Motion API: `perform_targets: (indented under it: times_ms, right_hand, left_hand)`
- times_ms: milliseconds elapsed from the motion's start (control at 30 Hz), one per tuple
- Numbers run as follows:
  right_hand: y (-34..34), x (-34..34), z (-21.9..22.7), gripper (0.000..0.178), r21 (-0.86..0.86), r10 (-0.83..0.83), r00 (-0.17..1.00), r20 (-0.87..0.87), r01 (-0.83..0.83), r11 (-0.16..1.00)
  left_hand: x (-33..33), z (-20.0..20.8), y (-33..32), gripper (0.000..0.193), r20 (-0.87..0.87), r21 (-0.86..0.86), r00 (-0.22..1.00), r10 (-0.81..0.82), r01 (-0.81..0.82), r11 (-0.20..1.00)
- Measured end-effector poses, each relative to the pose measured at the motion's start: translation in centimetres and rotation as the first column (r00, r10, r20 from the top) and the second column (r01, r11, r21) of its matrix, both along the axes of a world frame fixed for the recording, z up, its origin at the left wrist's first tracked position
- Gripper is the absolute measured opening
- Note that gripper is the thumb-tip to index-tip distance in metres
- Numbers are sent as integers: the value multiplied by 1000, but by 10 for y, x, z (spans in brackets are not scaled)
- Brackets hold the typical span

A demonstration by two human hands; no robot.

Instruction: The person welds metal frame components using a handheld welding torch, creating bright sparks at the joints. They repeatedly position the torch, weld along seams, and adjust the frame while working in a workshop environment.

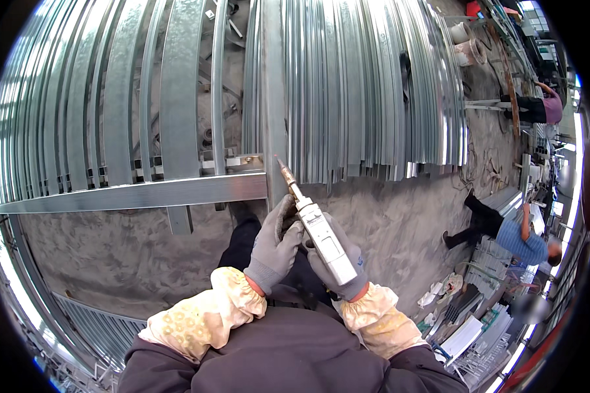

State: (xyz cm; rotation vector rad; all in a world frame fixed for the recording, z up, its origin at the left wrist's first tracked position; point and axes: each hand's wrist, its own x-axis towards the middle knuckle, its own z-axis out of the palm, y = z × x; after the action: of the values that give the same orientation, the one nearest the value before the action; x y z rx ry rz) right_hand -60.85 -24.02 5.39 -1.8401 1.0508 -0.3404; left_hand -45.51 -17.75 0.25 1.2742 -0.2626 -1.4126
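Observation:
A white handheld welding torch (pixel 331 247) with a brass-coloured nozzle points up and left, away from my body. My right hand (pixel 347 272), in a grey glove, is wrapped round its body from the right side. My left hand (pixel 275 245), also gloved in grey, closes against the torch near its neck, with the fingertips partly hidden. The nozzle tip lies over the upright flat steel bar (pixel 275 98), close to where it meets the crosswise steel tube (pixel 210 190). A small red spot shows on the bar just beyond the tip.
Long galvanized tubes (pixel 360 85) lie packed side by side beyond the torch. Left of them, a slatted metal frame (pixel 121 98) stretches away. On the right, a person in blue (pixel 524 239) and another in pink (pixel 550 105) are near stacked metal parts (pixel 469 337).

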Motion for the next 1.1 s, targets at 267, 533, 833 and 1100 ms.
perform_targets:
  times_ms: [267, 533, 833, 1100]
  right_hand:
    - [-2, 0, -1, 71, -78, 27, 1000, 11, -26, 997]
    - [-8, -6, 9, 69, 162, -36, 998, 59, 26, 987]
    - [-15, -37, 112, 60, 627, -135, 976, 172, -2, 779]
    - [-11, -55, 179, 67, 697, -280, 920, 275, 10, 717]
  left_hand:
    - [3, 8, -2, 59, 24, 47, 1000, -15, 14, 999]
    - [9, 18, -8, 47, -96, 106, 995, 40, -30, 994]
    - [44, 89, -31, 36, -467, -209, 883, 36, -150, 966]
    - [27, 162, -27, 29, -606, -398, 792, -73, -222, 890]
